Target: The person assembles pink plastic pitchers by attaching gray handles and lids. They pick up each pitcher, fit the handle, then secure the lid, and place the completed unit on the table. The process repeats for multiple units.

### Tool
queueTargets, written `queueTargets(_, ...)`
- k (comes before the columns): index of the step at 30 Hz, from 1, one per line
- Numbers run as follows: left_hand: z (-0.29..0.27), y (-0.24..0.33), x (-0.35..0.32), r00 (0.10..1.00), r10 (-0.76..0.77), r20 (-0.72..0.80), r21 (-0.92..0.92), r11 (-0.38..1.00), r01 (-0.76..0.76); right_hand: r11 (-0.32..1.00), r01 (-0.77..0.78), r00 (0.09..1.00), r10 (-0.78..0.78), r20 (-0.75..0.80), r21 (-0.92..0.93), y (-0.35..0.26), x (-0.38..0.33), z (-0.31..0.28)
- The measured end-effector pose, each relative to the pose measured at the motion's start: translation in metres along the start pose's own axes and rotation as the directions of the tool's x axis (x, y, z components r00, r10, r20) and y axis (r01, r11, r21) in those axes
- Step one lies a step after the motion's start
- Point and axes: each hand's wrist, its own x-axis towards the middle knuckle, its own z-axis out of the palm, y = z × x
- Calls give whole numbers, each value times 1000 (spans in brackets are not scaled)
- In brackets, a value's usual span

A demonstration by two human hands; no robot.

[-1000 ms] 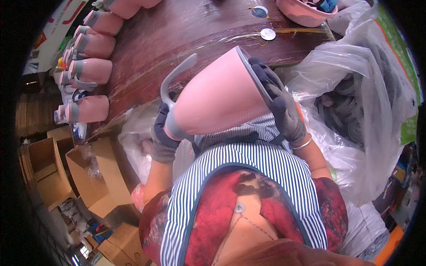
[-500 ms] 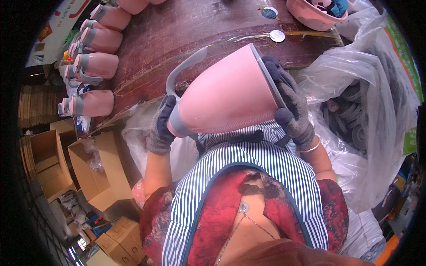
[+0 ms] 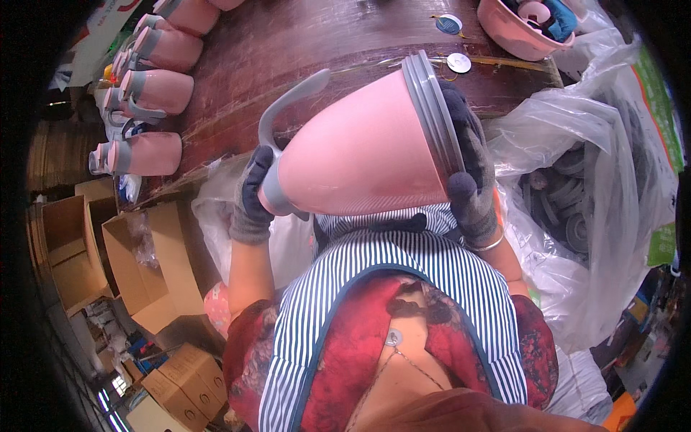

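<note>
A pink jug (image 3: 367,155) lies sideways in the air in front of my striped apron. Its grey handle (image 3: 276,108) curves up on the left, over the narrow neck. A ridged grey base (image 3: 437,119) shows at the wide right end. Both my hands wear grey and dark gloves. My left hand (image 3: 253,198) is closed round the neck, near the foot of the handle. With thumb in front and fingers behind, my right hand (image 3: 473,183) grips the grey base; part of the fingers is hidden.
Several similar pink jugs (image 3: 157,92) line the table's left side. On the dark red table (image 3: 345,36) lie round tags (image 3: 458,63). A pink basin (image 3: 504,32) stands far right. Beside me are a clear bag of grey parts (image 3: 565,201) and an open cardboard box (image 3: 155,281).
More of the ridged grey base now shows at the jug's wide end. The jug and both hands have shifted slightly left. Both hands keep their hold.
</note>
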Motion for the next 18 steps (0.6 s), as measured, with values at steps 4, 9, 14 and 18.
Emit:
queueTargets(4,1,0,8,994,-89,67,-112,989,96,997,78,993,-75,86,-28,-4,-4,-5)
queueTargets(9,29,12,1,983,-185,-12,36,982,185,954,292,943,-274,189,-73,10,-12,-10)
queueTargets(14,55,21,-12,977,193,89,318,924,-211,976,-98,991,113,-67,192,2,-19,3)
queueTargets(18,128,55,-64,689,565,453,781,120,-612,629,-491,832,543,111,603,51,-45,3)
